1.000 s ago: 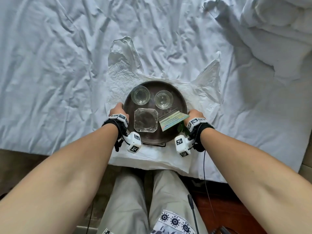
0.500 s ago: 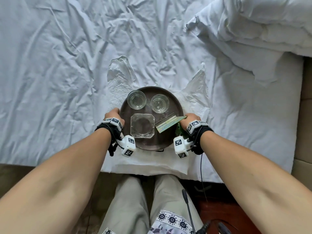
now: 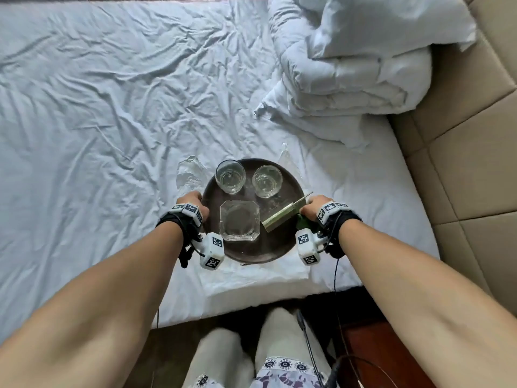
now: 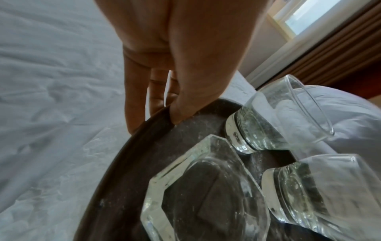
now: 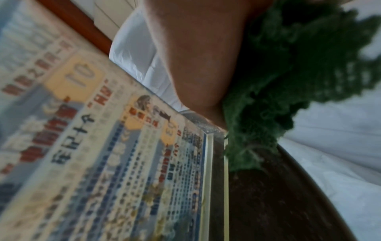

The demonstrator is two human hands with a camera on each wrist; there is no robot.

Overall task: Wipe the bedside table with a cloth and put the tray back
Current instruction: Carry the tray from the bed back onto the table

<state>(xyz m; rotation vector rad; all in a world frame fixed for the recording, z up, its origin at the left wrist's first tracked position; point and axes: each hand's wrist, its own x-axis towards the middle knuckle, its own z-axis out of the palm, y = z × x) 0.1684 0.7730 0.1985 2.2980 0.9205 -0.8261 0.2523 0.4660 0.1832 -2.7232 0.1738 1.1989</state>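
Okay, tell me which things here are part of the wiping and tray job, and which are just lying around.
Job:
tray, gripped by left hand and right hand
green cloth, held in right hand
two glasses, glass dish, card, riding on tray

Lying about:
folded duvet
plastic bag
bed sheet

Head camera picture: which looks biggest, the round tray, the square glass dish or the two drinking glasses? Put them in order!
1. Round tray, easily the biggest.
2. Square glass dish.
3. The two drinking glasses, left one and right one: they look nearly alike, so I won't rank one over the other.
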